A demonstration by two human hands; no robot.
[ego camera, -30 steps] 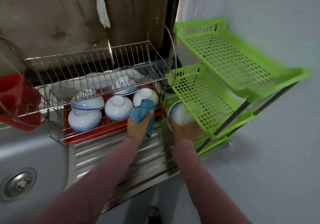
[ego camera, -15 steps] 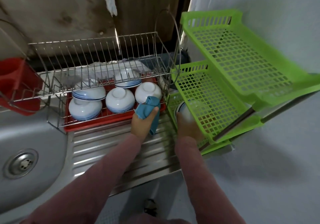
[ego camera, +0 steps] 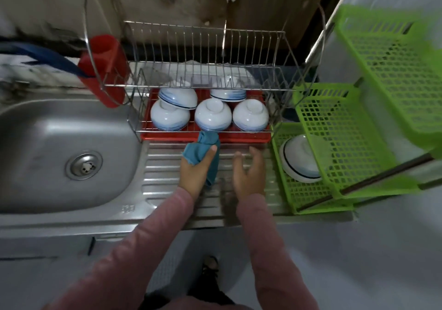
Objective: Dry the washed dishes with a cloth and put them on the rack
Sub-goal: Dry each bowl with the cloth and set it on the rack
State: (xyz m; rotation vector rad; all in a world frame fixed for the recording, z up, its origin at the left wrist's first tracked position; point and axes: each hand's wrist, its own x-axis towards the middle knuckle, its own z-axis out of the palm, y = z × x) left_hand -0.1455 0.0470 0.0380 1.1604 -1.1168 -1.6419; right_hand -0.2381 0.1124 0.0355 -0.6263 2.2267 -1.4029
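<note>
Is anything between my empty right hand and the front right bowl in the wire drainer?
Only the drainer's low front rail and the red tray's rim cross between the right hand and the front right bowl. The cloth in the left hand sits aside. Reaching over the rail looks clear.

The light was dim and flat, with a soft sheen on the stainless steel sink basin (ego camera: 47, 142), while wide-angle bending curved the edges and motion blur smeared the bright green plastic lattice rack (ego camera: 354, 139) at right.
</note>
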